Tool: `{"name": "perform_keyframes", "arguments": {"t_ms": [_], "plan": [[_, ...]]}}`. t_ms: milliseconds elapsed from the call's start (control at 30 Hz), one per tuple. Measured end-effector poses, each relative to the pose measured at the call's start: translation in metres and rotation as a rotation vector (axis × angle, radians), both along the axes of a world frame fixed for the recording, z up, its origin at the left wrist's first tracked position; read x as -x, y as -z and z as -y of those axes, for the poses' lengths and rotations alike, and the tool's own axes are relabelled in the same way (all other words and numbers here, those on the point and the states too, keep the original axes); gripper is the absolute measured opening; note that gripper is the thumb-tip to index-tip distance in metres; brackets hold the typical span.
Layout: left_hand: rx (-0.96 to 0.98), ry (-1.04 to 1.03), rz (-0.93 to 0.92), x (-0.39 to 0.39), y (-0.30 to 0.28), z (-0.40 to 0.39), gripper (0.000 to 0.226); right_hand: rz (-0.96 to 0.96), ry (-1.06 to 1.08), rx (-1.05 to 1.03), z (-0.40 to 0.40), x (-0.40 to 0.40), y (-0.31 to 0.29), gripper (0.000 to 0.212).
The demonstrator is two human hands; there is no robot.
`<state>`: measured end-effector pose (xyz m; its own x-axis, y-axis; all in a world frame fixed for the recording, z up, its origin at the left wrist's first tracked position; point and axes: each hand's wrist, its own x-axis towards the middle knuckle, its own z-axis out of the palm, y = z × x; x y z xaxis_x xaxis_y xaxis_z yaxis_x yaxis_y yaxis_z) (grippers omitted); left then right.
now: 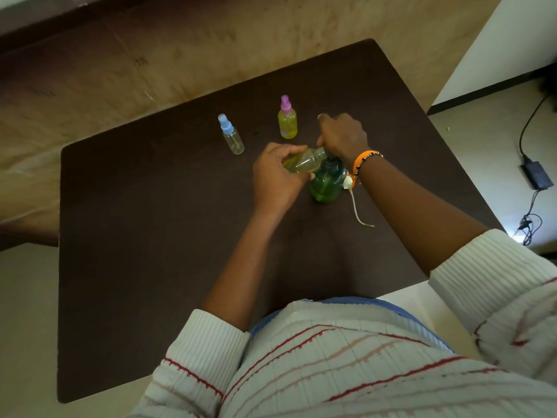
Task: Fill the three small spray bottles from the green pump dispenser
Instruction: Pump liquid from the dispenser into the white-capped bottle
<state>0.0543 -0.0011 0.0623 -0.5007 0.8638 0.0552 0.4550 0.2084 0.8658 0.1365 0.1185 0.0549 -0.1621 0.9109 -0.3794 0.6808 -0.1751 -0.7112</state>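
The green pump dispenser [327, 184] is standing upright near the middle of the dark brown table [150, 267], directly under both hands. The left hand [275, 176] is gripping an uncapped spray bottle [304, 161], holding it tilted almost on its side, its long axis running left to right with the open neck pointing right toward the pump spout. The right hand [342, 135] is curling closed over the pump head, apparently pressing; the spout itself is hidden beneath it. Yellowish liquid is already showing in the held bottle. Its white sprayer cap with dip tube [351, 188] is lying just right of the dispenser. Beyond, the purple-capped bottle [287, 122] is standing filled, while the blue-capped bottle [232, 135] is looking empty.
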Motion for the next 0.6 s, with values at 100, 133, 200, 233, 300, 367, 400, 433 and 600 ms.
{"name": "perform_keyframes", "arguments": {"t_ms": [100, 133, 200, 233, 300, 367, 400, 433, 600], "plan": [[0.002, -0.002, -0.006, 0.000, -0.001, 0.001, 0.048, -0.086, 0.022, 0.070, -0.003, -0.008, -0.003, 0.053], [0.004, -0.002, -0.008, 0.000, -0.002, 0.001, 0.047, -0.115, 0.036, 0.080, -0.003, -0.010, -0.002, 0.053], [0.005, 0.001, -0.018, 0.000, -0.002, 0.000, 0.048, -0.121, 0.031, 0.085, 0.000, -0.010, 0.000, 0.053], [0.003, 0.003, -0.019, 0.000, -0.001, -0.001, 0.048, -0.109, 0.028, 0.076, 0.002, -0.010, 0.003, 0.054], [0.006, 0.003, -0.017, -0.001, -0.001, -0.002, 0.047, -0.090, 0.065, 0.025, 0.007, -0.007, 0.008, 0.054], [0.014, 0.002, -0.022, -0.001, -0.001, -0.002, 0.046, -0.067, 0.105, -0.047, 0.011, -0.005, 0.011, 0.051], [0.021, 0.002, -0.024, -0.001, 0.000, -0.001, 0.047, -0.056, 0.107, -0.078, 0.012, -0.004, 0.012, 0.051], [0.029, 0.001, -0.024, 0.000, 0.001, -0.002, 0.047, -0.047, 0.102, -0.095, 0.013, -0.003, 0.013, 0.050], [0.030, 0.004, -0.010, -0.001, 0.002, -0.003, 0.049, -0.019, 0.053, -0.087, 0.011, -0.004, 0.012, 0.048]]}}
